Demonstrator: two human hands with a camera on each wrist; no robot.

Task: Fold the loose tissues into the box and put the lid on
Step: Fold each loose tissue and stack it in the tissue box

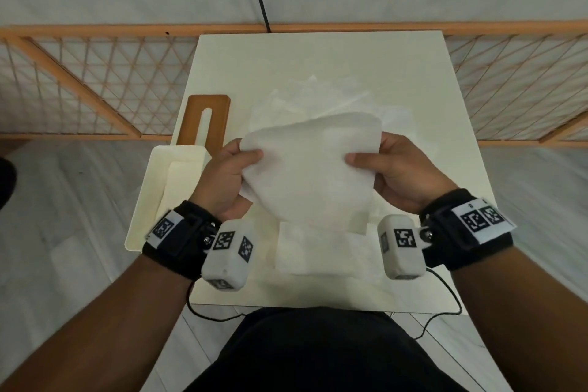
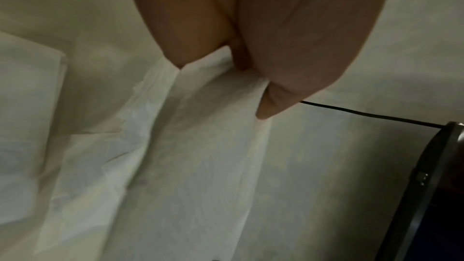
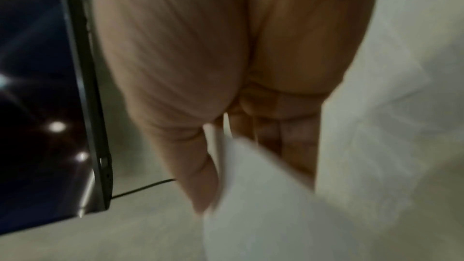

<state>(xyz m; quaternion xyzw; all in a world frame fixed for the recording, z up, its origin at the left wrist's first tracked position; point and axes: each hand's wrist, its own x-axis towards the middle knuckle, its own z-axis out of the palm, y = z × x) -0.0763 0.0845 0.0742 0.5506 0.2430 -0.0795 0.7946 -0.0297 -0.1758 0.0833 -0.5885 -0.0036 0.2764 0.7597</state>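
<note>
Left hand [image 1: 227, 178] and right hand [image 1: 394, 173] pinch opposite edges of one tissue [image 1: 310, 169]; only the head view shows the box [image 1: 149, 200] beside the left hand.

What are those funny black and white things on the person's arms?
Each bare forearm wears a black wrist strap with a white tag printed in black square patterns. A rounded grey camera block with the same patterns hangs off each strap. Thin black cables trail from them. No sleeves show.
</note>
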